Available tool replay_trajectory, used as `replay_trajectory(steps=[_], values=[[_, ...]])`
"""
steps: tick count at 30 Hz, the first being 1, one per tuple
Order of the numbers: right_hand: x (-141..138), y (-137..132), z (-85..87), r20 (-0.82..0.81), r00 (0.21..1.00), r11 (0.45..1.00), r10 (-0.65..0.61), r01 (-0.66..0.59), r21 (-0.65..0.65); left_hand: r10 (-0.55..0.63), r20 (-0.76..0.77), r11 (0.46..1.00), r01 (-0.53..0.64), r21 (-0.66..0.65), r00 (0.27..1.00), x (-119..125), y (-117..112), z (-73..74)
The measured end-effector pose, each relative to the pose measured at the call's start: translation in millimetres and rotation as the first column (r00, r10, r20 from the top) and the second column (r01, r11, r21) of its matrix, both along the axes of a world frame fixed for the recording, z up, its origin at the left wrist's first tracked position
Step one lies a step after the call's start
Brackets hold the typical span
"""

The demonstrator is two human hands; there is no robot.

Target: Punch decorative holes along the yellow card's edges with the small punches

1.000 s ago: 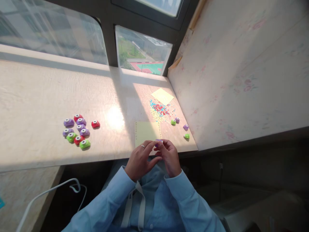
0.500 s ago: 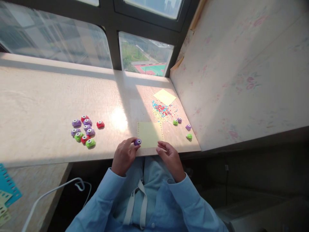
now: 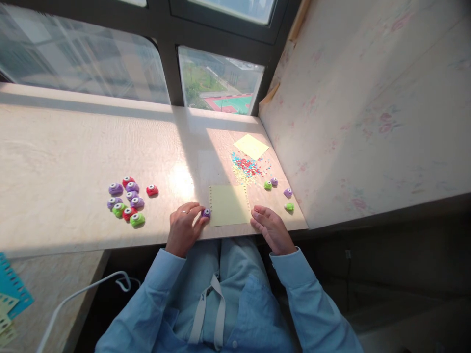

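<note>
from the head view, i see the left hand (image 3: 185, 224) pinching a small purple craft punch (image 3: 206, 213) just beside the left edge of a pale yellow paper sheet (image 3: 230, 206), near the front of the counter (image 3: 73, 142); i can't tell whether punch and sheet touch. the right hand (image 3: 271, 228) is loosely curled by the sheet's right edge, nothing visible in it. i reckon a slack pinch could let the punch drop off the front, and a nudge could skew the sheet into the paper confetti (image 3: 246, 166) beyond. the punch's round, dark-marked end faces up at the camera; fingers hide its long axis. the sheet looks nearly square, its 2 hole-lined sides running front to back.
</note>
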State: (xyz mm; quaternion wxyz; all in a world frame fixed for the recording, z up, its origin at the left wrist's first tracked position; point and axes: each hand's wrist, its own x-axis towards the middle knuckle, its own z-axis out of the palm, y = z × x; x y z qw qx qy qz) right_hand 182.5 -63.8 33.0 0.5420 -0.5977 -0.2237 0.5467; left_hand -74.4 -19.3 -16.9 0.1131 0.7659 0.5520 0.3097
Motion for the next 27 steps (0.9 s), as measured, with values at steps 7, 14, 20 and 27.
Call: replay_trajectory(steps=[7,14,20,27], values=[[0,9,2.0,-0.207,0.978,0.999,-0.021,0.014,-0.036,-0.006,0.012,0.999,0.005,0.053,1.000,-1,-1,-0.7],[6,25,3.2,-0.032,0.989,0.986,0.143,-0.145,-0.083,-0.007,-0.003,0.998,0.007,0.059,1.000,-2,-1,-0.6],[12,52,-2.1,0.180,0.968,0.973,0.177,-0.144,-0.183,-0.010,-0.001,0.998,0.010,0.067,1.000,-2,-1,-1.2],[14,64,-10.0,0.279,0.931,0.970,0.237,-0.213,-0.114,0.013,0.013,0.997,-0.014,0.072,1.000,-1,0,-0.6]])
